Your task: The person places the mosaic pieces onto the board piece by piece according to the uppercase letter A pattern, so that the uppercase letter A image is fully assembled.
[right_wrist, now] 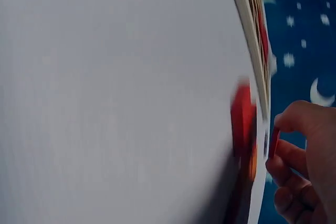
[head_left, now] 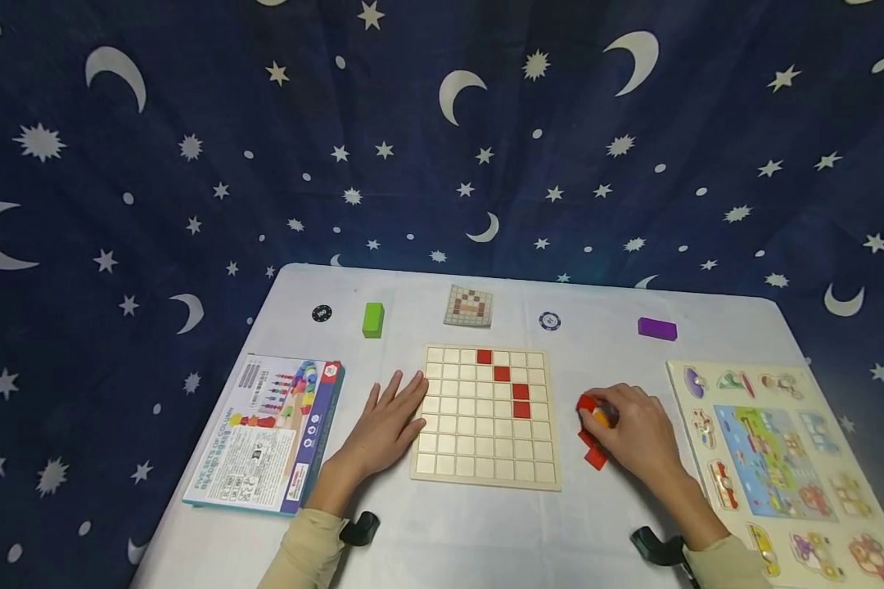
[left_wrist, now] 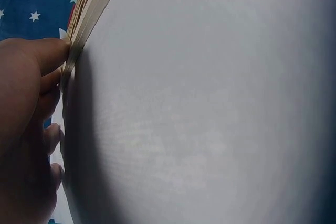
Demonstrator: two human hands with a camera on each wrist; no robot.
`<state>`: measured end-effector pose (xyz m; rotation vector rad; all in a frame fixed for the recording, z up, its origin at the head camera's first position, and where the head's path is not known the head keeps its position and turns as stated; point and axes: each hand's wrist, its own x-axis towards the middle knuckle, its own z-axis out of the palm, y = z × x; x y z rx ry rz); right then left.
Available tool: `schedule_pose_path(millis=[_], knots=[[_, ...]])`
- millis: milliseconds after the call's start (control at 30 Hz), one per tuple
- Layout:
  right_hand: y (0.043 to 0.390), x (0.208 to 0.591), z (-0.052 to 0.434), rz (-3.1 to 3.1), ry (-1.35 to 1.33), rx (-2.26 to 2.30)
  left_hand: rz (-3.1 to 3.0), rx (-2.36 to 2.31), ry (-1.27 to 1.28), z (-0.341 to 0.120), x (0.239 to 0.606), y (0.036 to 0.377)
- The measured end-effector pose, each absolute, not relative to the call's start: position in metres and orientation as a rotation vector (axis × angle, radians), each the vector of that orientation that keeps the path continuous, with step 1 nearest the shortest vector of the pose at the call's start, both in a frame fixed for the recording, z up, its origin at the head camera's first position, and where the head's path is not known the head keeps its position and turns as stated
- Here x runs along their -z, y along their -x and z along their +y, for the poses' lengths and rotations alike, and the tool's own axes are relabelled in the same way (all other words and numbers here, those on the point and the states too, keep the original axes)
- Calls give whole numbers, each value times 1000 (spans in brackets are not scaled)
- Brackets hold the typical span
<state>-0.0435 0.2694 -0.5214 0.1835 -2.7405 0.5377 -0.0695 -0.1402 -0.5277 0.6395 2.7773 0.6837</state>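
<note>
Landmark: wooden grid board point(head_left: 485, 415), flat at table centre. Four red tiles point(head_left: 502, 374) sit in it, stepping diagonally from the top row down toward its right side; the other cells are bare wood.

Left hand point(head_left: 385, 425): flat on the table, fingers straight and spread, fingertips against the board's left edge. Holds nothing; likely bracing the board so it doesn't slide. Left wrist view agrees: fingers point(left_wrist: 50, 85) lie along the board edge point(left_wrist: 86, 14).

Right hand point(head_left: 631, 429): just right of the board, fingers curled over a small pile of loose pieces point(head_left: 592, 433), mostly red with one orange showing. It appears to pinch a red piece point(right_wrist: 273, 141) between thumb and fingers in the right wrist view, though that frame is blurred, so I can't tell how firm the hold is. The pile sits close to the board, probably for short reaches.

Beyond the board's far edge: a small pattern card point(head_left: 469, 305), probably the reference, a green block point(head_left: 372, 319), two poker chips point(head_left: 322, 313) and a purple block point(head_left: 657, 329). Left of the board: a boxed bead toy point(head_left: 267, 432). Right of it: a picture peg puzzle point(head_left: 777, 460).

Surface: a table point(head_left: 479, 523) under a plain white cloth. Backdrop: a dark blue curtain point(head_left: 191, 164) with white moons and stars.
</note>
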Motion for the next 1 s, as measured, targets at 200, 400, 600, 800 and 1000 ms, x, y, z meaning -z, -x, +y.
schedule_pose_path(millis=[200,400,600,800,1000], knots=[[40,526,229,-2766,-320,-547,2779,-694,-637,-142,528,69],[38,528,204,-2788,-475,-558,2794,-718,-653,-141,529,69],[37,527,198,-2765,-536,-531,2779,-700,-652,-142,529,70],[37,526,197,-2757,-573,-527,2786,-710,-657,-142,528,70],[36,524,197,-2801,-579,-512,2785,-705,-653,-142,529,70]])
